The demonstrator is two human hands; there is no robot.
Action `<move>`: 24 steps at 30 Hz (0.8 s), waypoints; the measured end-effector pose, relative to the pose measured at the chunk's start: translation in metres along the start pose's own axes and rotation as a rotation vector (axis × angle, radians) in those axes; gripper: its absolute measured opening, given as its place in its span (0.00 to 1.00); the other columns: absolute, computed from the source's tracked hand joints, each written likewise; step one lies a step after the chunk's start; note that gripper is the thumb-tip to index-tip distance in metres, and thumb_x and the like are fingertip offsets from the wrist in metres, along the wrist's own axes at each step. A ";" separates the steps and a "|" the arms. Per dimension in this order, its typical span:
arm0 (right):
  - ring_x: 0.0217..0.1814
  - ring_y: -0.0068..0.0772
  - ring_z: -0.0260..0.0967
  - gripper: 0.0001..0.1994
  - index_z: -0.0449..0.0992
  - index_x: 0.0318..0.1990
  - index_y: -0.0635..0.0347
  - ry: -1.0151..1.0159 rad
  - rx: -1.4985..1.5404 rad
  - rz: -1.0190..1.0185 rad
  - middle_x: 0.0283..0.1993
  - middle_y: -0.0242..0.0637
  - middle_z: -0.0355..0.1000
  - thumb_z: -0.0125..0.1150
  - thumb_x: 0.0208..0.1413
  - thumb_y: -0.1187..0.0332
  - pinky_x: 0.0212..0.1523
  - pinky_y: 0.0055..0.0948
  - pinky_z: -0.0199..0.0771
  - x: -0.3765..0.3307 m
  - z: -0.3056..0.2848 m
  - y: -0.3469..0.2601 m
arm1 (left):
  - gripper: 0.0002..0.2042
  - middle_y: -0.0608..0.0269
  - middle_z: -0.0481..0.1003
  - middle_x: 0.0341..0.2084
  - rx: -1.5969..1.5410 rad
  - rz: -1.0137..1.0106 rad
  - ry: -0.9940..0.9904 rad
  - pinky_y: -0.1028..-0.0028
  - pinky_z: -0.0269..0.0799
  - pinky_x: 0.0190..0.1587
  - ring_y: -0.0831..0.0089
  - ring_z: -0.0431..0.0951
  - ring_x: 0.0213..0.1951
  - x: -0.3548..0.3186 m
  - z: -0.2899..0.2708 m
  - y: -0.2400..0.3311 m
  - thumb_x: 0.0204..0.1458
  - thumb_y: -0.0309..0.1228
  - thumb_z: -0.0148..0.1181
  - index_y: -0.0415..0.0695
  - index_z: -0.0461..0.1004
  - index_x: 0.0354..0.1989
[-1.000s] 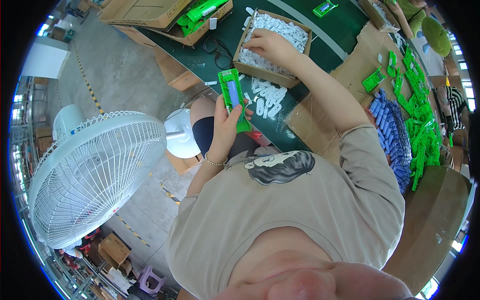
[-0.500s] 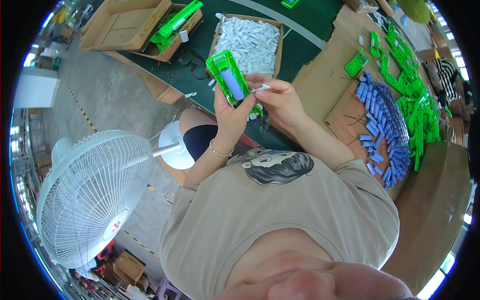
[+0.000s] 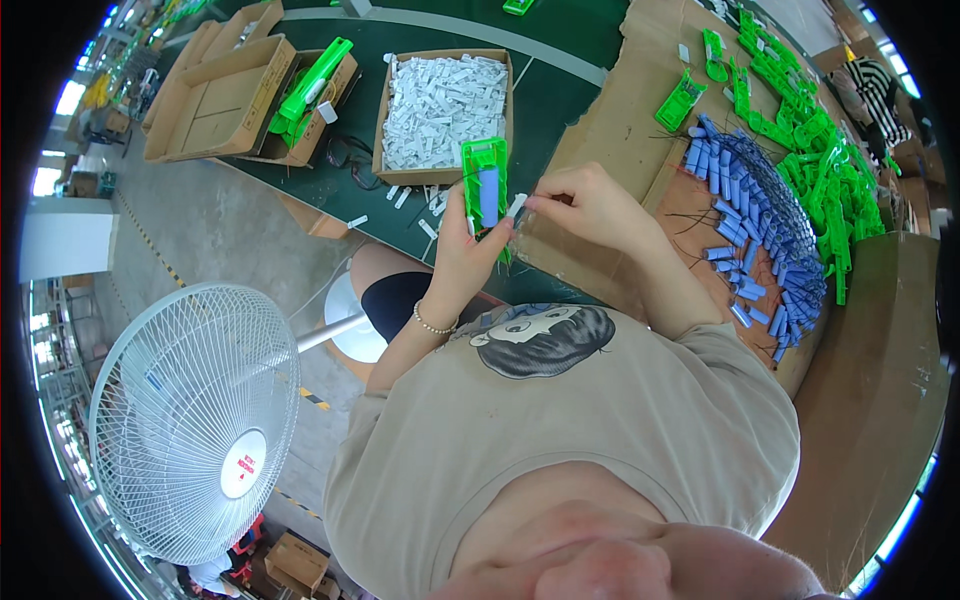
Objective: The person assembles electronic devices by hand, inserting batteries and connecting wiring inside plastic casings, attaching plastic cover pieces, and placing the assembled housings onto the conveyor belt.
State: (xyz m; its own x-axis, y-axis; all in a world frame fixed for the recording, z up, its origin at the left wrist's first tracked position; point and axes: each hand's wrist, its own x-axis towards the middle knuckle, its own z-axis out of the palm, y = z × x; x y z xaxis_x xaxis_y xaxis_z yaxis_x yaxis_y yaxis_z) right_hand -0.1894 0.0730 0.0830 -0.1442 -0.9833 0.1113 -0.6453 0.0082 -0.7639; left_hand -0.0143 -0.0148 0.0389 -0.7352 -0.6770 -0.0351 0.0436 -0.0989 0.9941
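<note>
My left hand (image 3: 466, 262) is closed around a green plastic housing (image 3: 485, 152), held upright over the table edge with its hollow side facing me. Inside it lies a blue cylindrical battery cell (image 3: 489, 196). Just to the right, my right hand (image 3: 598, 208) pinches a small white plastic strip (image 3: 517, 204) between thumb and fingertips, close beside the lower part of the housing. Whether the strip touches the housing, I cannot tell. Some fingers of my left hand are hidden behind the housing.
A carton of white strips (image 3: 445, 110) stands beyond my hands, a few strips loose near it. Blue battery cells (image 3: 765, 250) with wires and green housings (image 3: 835, 195) are heaped at right. Cardboard boxes (image 3: 215, 105) sit at far left; a fan (image 3: 195, 420) stands at near left.
My right hand has drawn back rightward from the housing, still holding the white strip. My left hand has turned the housing from a tilt to nearly straight. The whole view has shifted.
</note>
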 end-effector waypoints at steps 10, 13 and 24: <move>0.19 0.34 0.65 0.11 0.75 0.26 0.66 -0.133 0.021 0.067 0.20 0.42 0.69 0.63 0.48 0.64 0.23 0.31 0.63 -0.007 -0.008 0.009 | 0.22 0.59 0.71 0.39 0.247 -0.008 -0.142 0.74 0.72 0.41 0.76 0.74 0.39 0.003 0.008 -0.012 0.48 0.20 0.58 0.37 0.60 0.52; 0.18 0.31 0.64 0.11 0.76 0.27 0.66 -0.167 0.028 0.029 0.18 0.40 0.68 0.62 0.49 0.64 0.22 0.31 0.62 -0.011 -0.006 0.019 | 0.23 0.58 0.71 0.39 0.291 -0.028 -0.189 0.74 0.72 0.40 0.76 0.74 0.40 0.000 0.009 -0.017 0.48 0.22 0.59 0.37 0.59 0.54; 0.18 0.12 0.60 0.10 0.77 0.30 0.64 0.310 0.642 0.356 0.19 0.25 0.69 0.56 0.58 0.66 0.18 0.17 0.55 -0.011 0.018 0.035 | 0.18 0.60 0.71 0.32 0.087 -0.113 -0.201 0.76 0.70 0.32 0.76 0.74 0.30 -0.001 0.028 -0.020 0.59 0.27 0.48 0.41 0.56 0.57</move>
State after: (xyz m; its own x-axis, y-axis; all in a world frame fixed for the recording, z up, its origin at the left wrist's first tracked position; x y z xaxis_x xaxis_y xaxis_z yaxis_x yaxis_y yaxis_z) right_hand -0.1965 0.0807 0.0436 -0.5235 -0.8451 -0.1083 0.0233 0.1128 -0.9933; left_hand -0.0337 0.0080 0.0223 -0.8520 -0.5060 -0.1342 -0.0987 -0.0965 0.9904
